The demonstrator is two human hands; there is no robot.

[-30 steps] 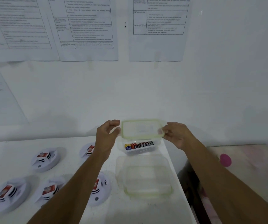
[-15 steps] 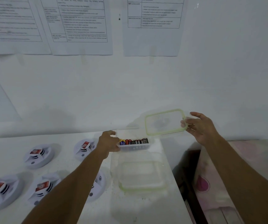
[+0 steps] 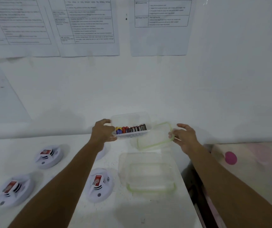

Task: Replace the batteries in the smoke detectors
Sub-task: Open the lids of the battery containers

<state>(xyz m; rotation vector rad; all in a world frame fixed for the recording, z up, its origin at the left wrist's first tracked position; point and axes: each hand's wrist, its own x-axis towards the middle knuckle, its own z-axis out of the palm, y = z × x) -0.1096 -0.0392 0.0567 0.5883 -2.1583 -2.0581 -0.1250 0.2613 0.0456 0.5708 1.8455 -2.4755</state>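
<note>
- L hand (image 3: 102, 131): fingers and thumb curled round the left end of the clear battery box (image 3: 130, 119). The grip sits at one end, so the open top and contents are not covered.
- Battery box: at the far side of the table (image 3: 148, 211), close to the wall. It appears raised and tipped toward the viewer. Cannot tell if its base touches the table.
- Batteries (image 3: 131, 129): one row along the box's near wall, blue/red cells at left and dark cells at right. Lying side by side, each can prob. be picked singly.
- R hand (image 3: 185, 137): thumb and lower fingers pinch the right rim of the green-edged lid (image 3: 155, 140); upper fingers are spread loose. The hold looks light, consistent w/ setting the lid down.
- Lid: off the box, low, just right of and nearer than it, its left part tucked under the box edge. Judgement: it is being parked where it won't block access.
- Large clear container (image 3: 150, 190): green rim, nothing visible inside, on the table nearer than the lid. Poss. a bin for spent cells; not confirmed.
- Smoke detectors (image 3: 100, 185): three in plain view on the left and mid table, each w/ a red-labelled part on top. A fourth is mostly hidden behind the L forearm. All are well apart from the box, and no hand is on them.
- Status: supply opened, no cell picked yet, no detector serviced. Early stage.
- Next step needs one hand free. The lid should be released first, as the L hand steadies the box.
- Risk: a tipped box may let cells roll out.
</note>
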